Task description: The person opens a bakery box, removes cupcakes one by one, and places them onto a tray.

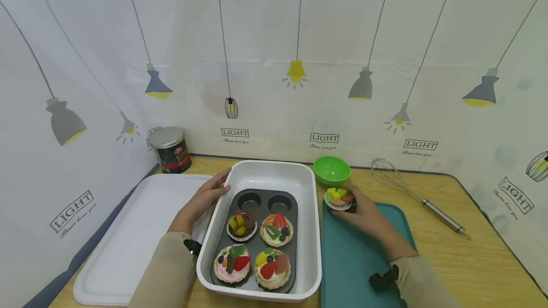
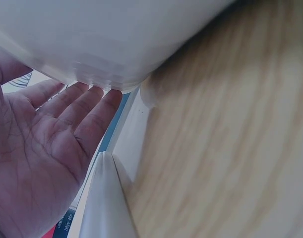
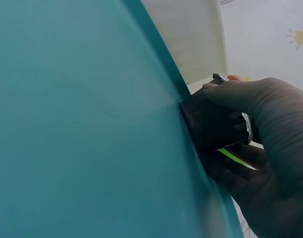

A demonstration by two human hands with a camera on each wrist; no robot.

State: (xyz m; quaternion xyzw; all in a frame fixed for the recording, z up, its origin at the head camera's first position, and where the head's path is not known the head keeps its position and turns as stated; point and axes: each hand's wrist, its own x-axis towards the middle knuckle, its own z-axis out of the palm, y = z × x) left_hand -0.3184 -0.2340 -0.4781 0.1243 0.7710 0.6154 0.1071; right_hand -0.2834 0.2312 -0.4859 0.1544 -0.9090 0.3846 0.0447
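My left hand (image 1: 204, 198) holds the left rim of a deep white dish (image 1: 314, 232), thumb over the rim. In the left wrist view its fingertips touch the outer wall of the dish. A dark muffin tin (image 1: 265, 197) lies inside, bearing several fruit-topped tarts, among them a pink-cream tart (image 1: 231, 264) and a chocolate tart (image 1: 241, 226). Dark insides of two cups show at its far end. My right hand (image 1: 364, 210) grips a fruit tart (image 1: 338, 198) in a black cup (image 3: 211, 121), at the far left corner of the teal tray (image 1: 364, 260).
A white tray (image 1: 128, 241) lies at the left, with a dark can (image 1: 171, 151) behind it. Behind the right hand stands a green bowl (image 1: 332, 170). A whisk (image 1: 436, 213) lies on the wooden table (image 1: 484, 270) at the right. A printed wall covering (image 1: 265, 80) rises behind.
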